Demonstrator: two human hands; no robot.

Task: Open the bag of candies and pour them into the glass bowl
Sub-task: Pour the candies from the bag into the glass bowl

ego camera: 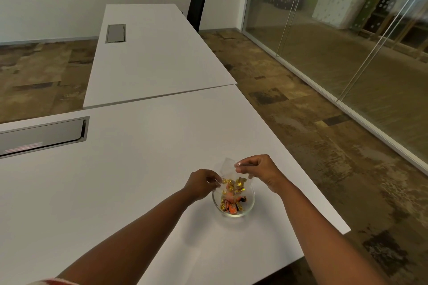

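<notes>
A clear plastic bag (228, 168) hangs tilted over a small glass bowl (251, 201) on the white table. My left hand (201, 184) pinches the bag's left edge and my right hand (257, 169) pinches its upper right corner. Gold and orange wrapped candies (234, 186) sit in the bag's lower part, right above the bowl. More wrapped candies (230, 206) lie inside the bowl.
The white table (139, 180) has a grey cable hatch (41, 136) at its far left, and its right edge runs close to the bowl. A second table (157, 53) adjoins behind, with a black chair (198, 4). A glass wall (335, 30) stands on the right.
</notes>
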